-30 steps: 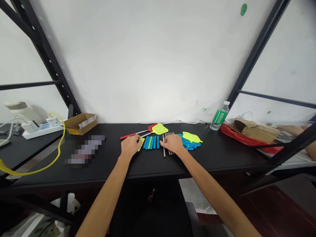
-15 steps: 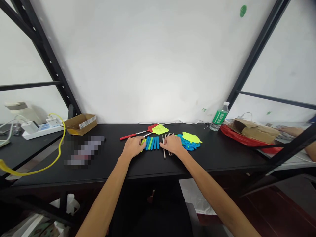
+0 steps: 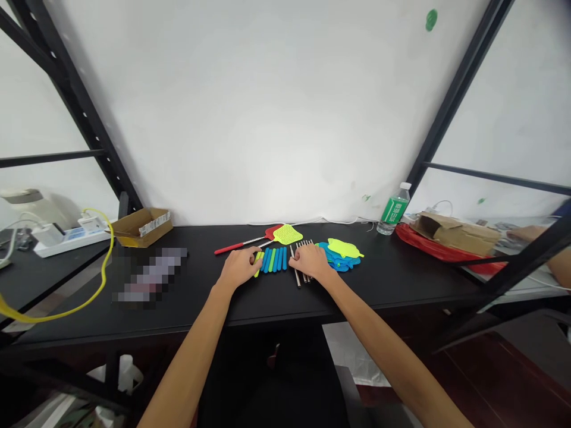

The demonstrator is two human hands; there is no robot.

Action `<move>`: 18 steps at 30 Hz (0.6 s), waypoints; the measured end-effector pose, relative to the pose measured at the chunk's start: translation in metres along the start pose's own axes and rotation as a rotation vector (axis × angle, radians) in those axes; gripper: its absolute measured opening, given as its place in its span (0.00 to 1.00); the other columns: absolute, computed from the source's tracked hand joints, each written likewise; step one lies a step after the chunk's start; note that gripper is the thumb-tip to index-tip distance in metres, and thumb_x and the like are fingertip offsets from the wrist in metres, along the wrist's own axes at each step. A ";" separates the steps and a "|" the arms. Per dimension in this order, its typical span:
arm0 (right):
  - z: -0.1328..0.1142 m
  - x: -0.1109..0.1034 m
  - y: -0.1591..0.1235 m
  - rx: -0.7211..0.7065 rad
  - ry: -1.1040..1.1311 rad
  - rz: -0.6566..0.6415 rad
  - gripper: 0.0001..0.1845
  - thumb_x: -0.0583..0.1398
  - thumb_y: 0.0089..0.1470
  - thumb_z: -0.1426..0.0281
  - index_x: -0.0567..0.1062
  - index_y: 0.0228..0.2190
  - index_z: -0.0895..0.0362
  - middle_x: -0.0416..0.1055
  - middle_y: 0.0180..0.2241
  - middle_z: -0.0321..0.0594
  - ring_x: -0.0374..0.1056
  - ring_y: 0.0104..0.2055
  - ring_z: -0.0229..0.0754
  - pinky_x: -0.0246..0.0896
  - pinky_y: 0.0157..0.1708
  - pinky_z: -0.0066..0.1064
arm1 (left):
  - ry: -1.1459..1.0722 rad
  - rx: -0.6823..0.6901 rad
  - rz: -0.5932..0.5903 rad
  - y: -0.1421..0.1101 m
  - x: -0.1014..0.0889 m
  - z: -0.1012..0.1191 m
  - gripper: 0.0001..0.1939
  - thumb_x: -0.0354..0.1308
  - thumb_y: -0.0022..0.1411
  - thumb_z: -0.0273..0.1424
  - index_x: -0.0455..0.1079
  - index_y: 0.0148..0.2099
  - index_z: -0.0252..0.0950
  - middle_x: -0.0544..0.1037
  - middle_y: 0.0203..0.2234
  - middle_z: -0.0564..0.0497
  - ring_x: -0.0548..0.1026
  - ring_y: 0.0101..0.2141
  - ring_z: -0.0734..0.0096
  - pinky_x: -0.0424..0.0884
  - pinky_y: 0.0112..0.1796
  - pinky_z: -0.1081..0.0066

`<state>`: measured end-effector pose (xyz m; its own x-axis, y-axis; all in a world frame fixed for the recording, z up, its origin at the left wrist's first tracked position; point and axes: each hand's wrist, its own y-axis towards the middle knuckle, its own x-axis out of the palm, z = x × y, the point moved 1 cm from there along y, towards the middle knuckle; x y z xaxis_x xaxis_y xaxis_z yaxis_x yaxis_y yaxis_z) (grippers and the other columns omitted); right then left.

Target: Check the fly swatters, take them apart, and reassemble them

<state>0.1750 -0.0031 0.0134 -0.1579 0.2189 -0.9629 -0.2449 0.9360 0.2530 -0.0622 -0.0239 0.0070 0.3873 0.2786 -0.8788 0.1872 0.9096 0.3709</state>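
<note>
A row of blue and green swatter handles (image 3: 275, 260) lies side by side on the black table. At its left end, my left hand (image 3: 241, 266) closes its thumb and fingers on a yellow-green handle (image 3: 257, 263). My right hand (image 3: 311, 260) is curled over several thin metal rods (image 3: 297, 276), its thumb at the leftmost one; the palm hides part of them. To the right is a pile of blue swatter heads (image 3: 341, 260) with a yellow-green swatter head (image 3: 344, 248) on top. Behind the row rest a red fly swatter (image 3: 229, 248) and a yellow-green fly swatter (image 3: 288, 234).
An open cardboard box (image 3: 143, 227) stands at the back left, near a power strip (image 3: 71, 241) and a yellow cable (image 3: 104, 270). A water bottle (image 3: 394, 209) is at the back right, beside a red bag (image 3: 419, 245) with cardboard (image 3: 455, 233). Another person's arm (image 3: 559, 261) shows far right.
The view has shifted slightly. My left fingers have eased a little, and the yellow-green handle now lies straighter beside the row. My right hand stays over the rods.
</note>
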 end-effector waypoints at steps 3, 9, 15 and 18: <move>-0.001 0.000 0.000 0.008 0.009 -0.018 0.17 0.58 0.54 0.60 0.79 0.22 0.56 0.76 0.26 0.46 0.71 0.34 0.46 0.51 0.30 0.30 | -0.002 0.011 -0.010 0.000 -0.001 0.002 0.18 0.52 0.62 0.37 0.75 0.50 0.39 0.75 0.22 0.54 0.74 0.27 0.68 0.62 0.32 0.70; -0.003 0.000 -0.001 -0.015 -0.023 -0.009 0.17 0.59 0.53 0.57 0.79 0.25 0.57 0.77 0.29 0.48 0.71 0.34 0.47 0.51 0.29 0.30 | -0.024 0.031 -0.013 -0.002 -0.003 0.004 0.18 0.49 0.66 0.38 0.76 0.49 0.39 0.76 0.24 0.52 0.74 0.28 0.67 0.62 0.32 0.70; 0.002 -0.001 -0.002 -0.034 0.032 0.049 0.16 0.58 0.54 0.63 0.77 0.20 0.57 0.75 0.25 0.46 0.70 0.32 0.45 0.48 0.28 0.30 | -0.027 -0.011 -0.025 -0.001 -0.001 0.001 0.17 0.50 0.64 0.36 0.75 0.50 0.41 0.77 0.26 0.52 0.74 0.30 0.67 0.61 0.30 0.71; 0.007 -0.004 -0.001 -0.013 0.176 0.174 0.17 0.56 0.57 0.62 0.75 0.20 0.56 0.73 0.22 0.42 0.68 0.28 0.42 0.47 0.28 0.29 | -0.037 -0.013 -0.029 -0.001 0.000 0.000 0.17 0.50 0.64 0.36 0.75 0.50 0.40 0.77 0.27 0.52 0.74 0.31 0.67 0.60 0.30 0.72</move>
<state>0.1829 -0.0028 0.0162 -0.3629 0.3241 -0.8736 -0.2117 0.8843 0.4161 -0.0626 -0.0244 0.0065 0.4148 0.2407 -0.8775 0.1877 0.9210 0.3414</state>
